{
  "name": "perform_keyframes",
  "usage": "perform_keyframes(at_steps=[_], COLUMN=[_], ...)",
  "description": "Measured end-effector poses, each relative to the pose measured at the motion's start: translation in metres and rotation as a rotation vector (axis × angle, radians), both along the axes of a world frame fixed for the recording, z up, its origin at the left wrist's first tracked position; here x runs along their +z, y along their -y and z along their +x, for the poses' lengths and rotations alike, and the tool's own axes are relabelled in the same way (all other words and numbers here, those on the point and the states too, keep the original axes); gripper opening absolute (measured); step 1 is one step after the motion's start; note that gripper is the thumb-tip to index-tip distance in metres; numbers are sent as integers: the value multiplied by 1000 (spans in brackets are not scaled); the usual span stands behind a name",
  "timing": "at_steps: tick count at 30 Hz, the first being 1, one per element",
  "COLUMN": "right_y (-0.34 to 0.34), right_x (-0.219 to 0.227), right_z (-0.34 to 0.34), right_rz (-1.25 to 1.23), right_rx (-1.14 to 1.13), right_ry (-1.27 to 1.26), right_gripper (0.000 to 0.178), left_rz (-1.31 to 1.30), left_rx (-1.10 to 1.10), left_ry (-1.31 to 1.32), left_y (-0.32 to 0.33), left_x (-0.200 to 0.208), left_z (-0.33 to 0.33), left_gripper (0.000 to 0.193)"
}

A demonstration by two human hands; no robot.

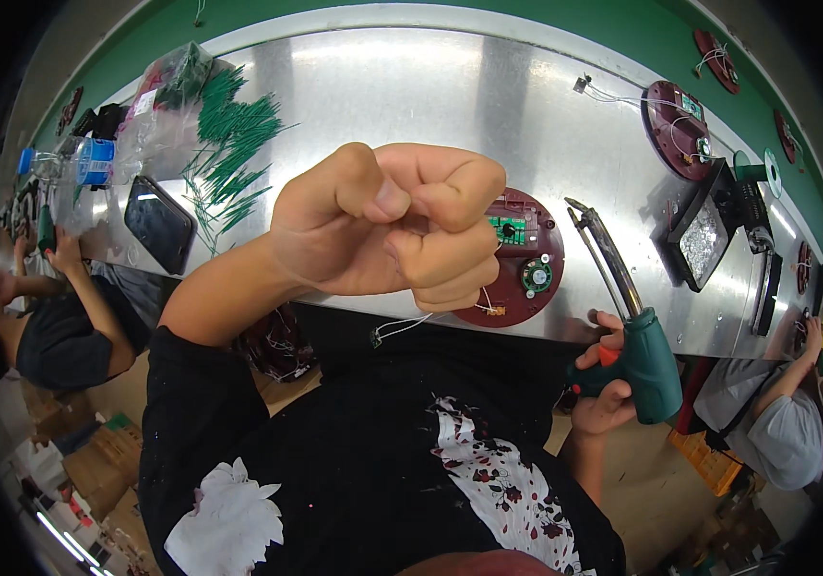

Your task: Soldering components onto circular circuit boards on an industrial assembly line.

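My left hand (pixel 392 226) is raised close to the camera, over the near edge of the metal bench. Its fingers are curled into a fist with the thumb bent in, and I see nothing in it. Partly behind it lies a round dark-red plastic housing (pixel 548 226) with a green circuit board (pixel 524 231), a small round speaker (pixel 536 276) and thin white wires. My right hand (pixel 605 408) grips a dark-green soldering gun (pixel 654 360) with a red trigger. The gun's long metal tip points up and away, to the right of the housing, apart from it.
Cut green wires (pixel 234 134) lie in a heap at the left, near a plastic bag (pixel 166 91), a water bottle (pixel 85 161) and a black phone (pixel 159 223). At the right are another dark-red housing (pixel 672 130), a black tray (pixel 701 235) and a solder spool (pixel 766 173). People sit on both sides.
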State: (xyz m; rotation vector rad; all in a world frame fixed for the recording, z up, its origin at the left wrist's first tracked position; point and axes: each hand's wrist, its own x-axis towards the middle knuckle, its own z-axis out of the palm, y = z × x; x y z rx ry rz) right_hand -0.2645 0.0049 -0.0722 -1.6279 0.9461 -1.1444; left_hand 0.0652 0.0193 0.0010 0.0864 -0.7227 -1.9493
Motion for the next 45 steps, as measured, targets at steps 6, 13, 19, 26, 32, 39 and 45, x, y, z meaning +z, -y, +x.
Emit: perform_keyframes(at_steps=[6, 13, 19, 26, 32, 39, 45], right_y=[-2, 0, 4, -7, -4, -3, 0], right_x=[5, 6, -2, 8, 10, 5, 5], right_z=[0, -4, -5, -14, -32, -79, -101], right_rz=[46, 61, 21, 210, 47, -9, -12], right_rx=[18, 33, 39, 48, -33, -162, -334], right_ry=[-3, -29, -30, 3, 176, 233, 310], right_gripper=[79, 78, 78, 81, 86, 80, 76], left_rz=[15, 63, 97, 211, -19, -337, -763], left_rx=[-7, -37, -31, 115, 385, 467, 837], left_ry=[-75, -134, -162, -27, 535, 1141, 1676], left_y=[0, 1, 1, 6, 75, 320, 485], left_x=[-4, -7, -8, 3, 29, 25, -36], left_z=[1, 0, 2, 0, -5, -75, -174], left_gripper=[20, 23, 24, 19, 25, 21, 34])
